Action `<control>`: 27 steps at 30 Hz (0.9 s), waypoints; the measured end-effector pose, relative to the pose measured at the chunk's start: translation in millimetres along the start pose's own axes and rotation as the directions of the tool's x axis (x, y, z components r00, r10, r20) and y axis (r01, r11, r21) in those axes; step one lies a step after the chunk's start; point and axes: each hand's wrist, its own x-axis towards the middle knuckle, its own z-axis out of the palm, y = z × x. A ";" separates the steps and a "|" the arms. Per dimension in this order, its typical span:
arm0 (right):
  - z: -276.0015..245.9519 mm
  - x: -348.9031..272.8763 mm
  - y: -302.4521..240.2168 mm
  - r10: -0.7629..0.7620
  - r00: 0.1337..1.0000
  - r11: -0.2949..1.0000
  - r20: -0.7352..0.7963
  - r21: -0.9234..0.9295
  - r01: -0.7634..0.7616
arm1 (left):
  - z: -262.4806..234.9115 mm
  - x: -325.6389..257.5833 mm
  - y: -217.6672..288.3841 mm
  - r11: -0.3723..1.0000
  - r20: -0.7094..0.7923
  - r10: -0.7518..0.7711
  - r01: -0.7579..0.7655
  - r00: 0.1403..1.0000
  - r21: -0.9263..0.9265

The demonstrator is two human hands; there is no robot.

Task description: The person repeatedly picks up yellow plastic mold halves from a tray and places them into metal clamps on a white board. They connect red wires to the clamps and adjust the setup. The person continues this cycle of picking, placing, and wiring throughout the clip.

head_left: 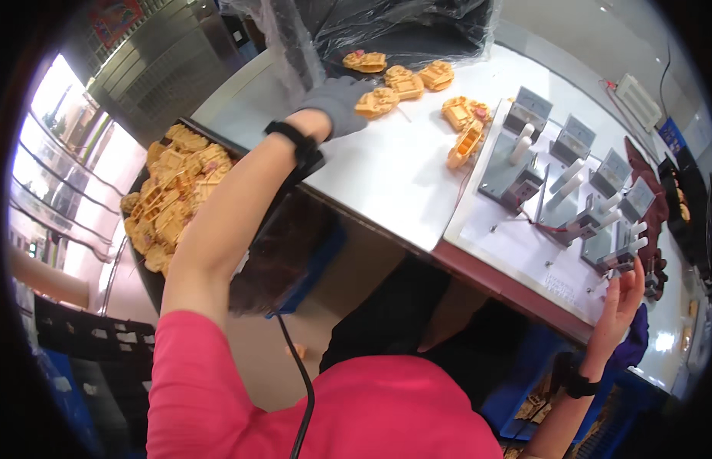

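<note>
White surface (386, 183), right hand (614, 315) at rig (582, 225), fingers nearly straight; left of rig, left hand (337, 107) at part (377, 102), both grips unclear.

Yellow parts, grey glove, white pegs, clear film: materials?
Parts: probably moulded plastic, opaque, low sheen; repeated shapes with hollow pockets suggest it.
Glove: likely fabric, matte; no weave visible, so a coating is possible.
Pegs: likely smooth plastic; even white, rounded ends, though painted metal is possible.
Film: thin, glossy plastic; see-through, with wrinkles and bright streaks.
</note>
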 end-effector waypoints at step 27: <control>146.0 -5.7 -102.5 0.216 0.850 0.756 0.480 0.469 -0.456 | -11.8 -46.1 83.4 -0.768 0.113 0.250 0.267 0.962 -0.582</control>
